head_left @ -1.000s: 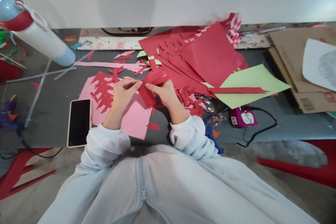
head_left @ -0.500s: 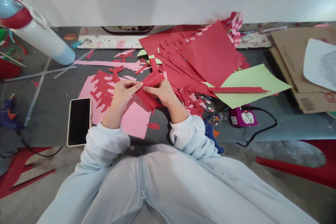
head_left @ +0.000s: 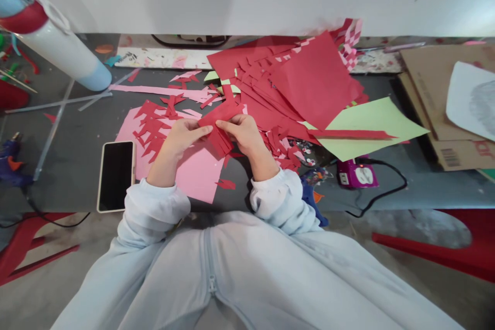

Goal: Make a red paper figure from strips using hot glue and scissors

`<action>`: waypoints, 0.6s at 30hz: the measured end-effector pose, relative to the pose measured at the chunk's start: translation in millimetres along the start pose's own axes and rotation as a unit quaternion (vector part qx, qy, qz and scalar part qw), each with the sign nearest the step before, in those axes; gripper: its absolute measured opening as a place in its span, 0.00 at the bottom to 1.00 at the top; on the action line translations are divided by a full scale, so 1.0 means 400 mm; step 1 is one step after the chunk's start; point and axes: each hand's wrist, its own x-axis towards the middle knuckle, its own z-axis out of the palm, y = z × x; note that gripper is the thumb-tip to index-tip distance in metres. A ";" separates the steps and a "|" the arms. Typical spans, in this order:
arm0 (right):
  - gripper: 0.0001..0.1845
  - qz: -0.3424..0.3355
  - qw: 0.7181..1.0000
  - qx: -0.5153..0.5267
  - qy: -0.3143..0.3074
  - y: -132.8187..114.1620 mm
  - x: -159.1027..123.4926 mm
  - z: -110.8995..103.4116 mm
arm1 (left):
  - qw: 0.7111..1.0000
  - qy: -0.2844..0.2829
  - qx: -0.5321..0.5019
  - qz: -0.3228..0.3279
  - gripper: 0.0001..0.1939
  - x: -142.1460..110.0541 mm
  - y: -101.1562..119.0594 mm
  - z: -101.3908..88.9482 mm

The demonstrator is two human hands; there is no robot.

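Between my two hands is a piece of folded red paper [head_left: 217, 140] with strip-like layers. My left hand [head_left: 181, 139] pinches its left side, thumb on top. From the right, my right hand [head_left: 243, 134] grips the same paper, its thumb close to the left one. Some fingers are hidden beneath the paper. Under it lies a pink paper sheet [head_left: 199, 175], with several red paper cuttings [head_left: 150, 126] scattered on its left part. A pile of red scraps [head_left: 278, 147] lies just right of my right hand.
A phone [head_left: 116, 176] lies left, below a tall bottle [head_left: 58, 46]. Red sheets [head_left: 309, 82] and a green sheet [head_left: 367, 124] spread to the right. Beyond are a purple power adapter [head_left: 358, 174] with a black cord and cardboard [head_left: 433, 98]. Glue guns [head_left: 13, 162] [head_left: 313, 201] lie at both sides.
The red paper has turned and been pressed together between my hands; its lower layers look shorter and narrower. My thumbs have shifted slightly across it. The view has moved a little.
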 end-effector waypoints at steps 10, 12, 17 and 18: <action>0.29 -0.013 0.999 0.039 0.030 0.005 0.000 0.005 | 0.999 0.005 0.016 0.045 0.17 0.002 -0.006 0.005; 0.28 -0.022 0.998 0.058 0.033 0.003 -0.004 0.012 | 0.999 -0.007 -0.009 0.042 0.16 0.001 -0.012 0.015; 0.26 -0.026 0.996 0.082 0.024 0.000 -0.014 0.026 | 0.996 -0.024 -0.074 0.042 0.18 0.001 -0.039 0.037; 0.26 -0.024 0.996 0.081 0.025 0.001 -0.014 0.027 | 0.995 -0.029 -0.081 0.041 0.19 0.001 -0.042 0.039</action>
